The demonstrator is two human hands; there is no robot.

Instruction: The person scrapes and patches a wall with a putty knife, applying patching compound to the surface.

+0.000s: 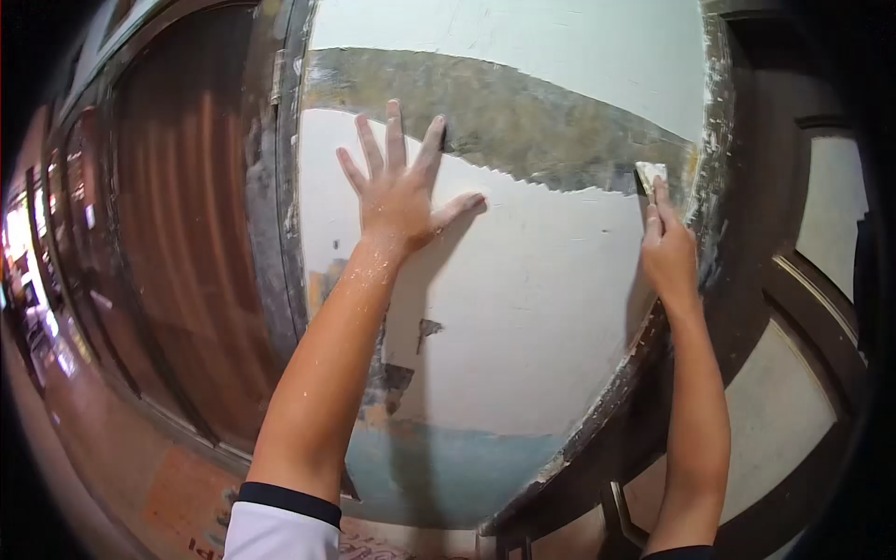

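Note:
My left hand (397, 191) is spread flat against the wall with nothing in it, its fingertips near the line between white plaster (532, 289) and a grey-brown bare band (523, 112). At the right, my right hand (669, 247) grips a scraper (652, 175), index finger stretched along it. The scraper's blade carries white paste and meets the wall at the right end of the bare band. White specks dot my left wrist and forearm.
A dark wooden frame edge (714, 140) runs down the wall's right side, beside a panelled door (775, 411). Brown panels (191, 224) stand to the left. Blue-green paint (467, 467) covers the wall's lower part. Bright openings show at the far left.

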